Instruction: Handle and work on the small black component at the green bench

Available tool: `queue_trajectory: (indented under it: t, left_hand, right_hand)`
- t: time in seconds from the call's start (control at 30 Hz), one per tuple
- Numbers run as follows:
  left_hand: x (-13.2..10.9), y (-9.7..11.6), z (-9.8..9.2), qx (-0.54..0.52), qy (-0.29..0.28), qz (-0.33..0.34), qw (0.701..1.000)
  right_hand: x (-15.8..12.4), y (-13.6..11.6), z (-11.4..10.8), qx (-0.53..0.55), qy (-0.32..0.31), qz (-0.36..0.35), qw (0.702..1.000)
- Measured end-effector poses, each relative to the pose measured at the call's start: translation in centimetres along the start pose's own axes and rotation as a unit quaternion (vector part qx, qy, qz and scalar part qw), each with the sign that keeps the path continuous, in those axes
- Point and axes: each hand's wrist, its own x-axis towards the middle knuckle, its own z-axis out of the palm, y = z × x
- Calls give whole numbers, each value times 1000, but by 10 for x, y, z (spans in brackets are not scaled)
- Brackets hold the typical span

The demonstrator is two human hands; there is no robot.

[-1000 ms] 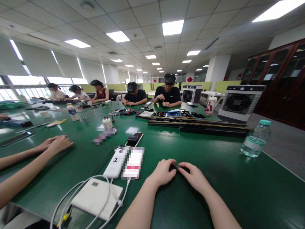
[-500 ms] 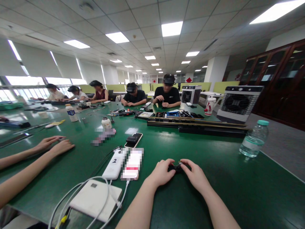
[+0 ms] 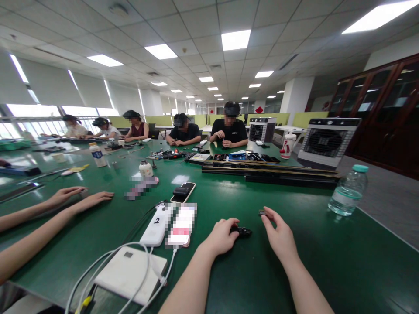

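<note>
Low over the green table (image 3: 294,192), my left hand (image 3: 222,235) is closed on one end of a small black object (image 3: 244,231), whose other end sticks out to the right. My right hand (image 3: 277,229) is apart from it, up and to the right, with thumb and fingertips pinched on a small dark piece (image 3: 262,213). The piece is too small to name.
A white power bank (image 3: 156,229), a lit phone (image 3: 180,226), a white box (image 3: 131,272) and cables lie left. Black rails (image 3: 291,178) cross behind; a water bottle (image 3: 348,192) stands right. Another person's hands (image 3: 93,201) rest at far left. People sit across the table.
My right hand has moved away to the right and slightly up from the black object, carrying the small piece. At far left, the other person's nearer hand has stretched out to the right.
</note>
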Motion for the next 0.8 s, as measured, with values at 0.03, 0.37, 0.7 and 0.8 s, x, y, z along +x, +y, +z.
queue_trajectory:
  t: [0.03,0.37,0.7,0.8]
  left_hand:
    - [0,-1,0,-1,1,0,1000]
    - [1,-4,1,6,1,-2,1000]
    - [1,-4,0,4,3,-3,1000]
    - [0,-2,-1,7,0,-9,1000]
  right_hand:
    - [0,-1,-1,-1,9,0,1000]
    - [-1,-6,-6,-4,59,-14,998]
    - [-3,-9,-5,-16,47,-51,997]
    - [-2,-10,-5,-23,30,-65,997]
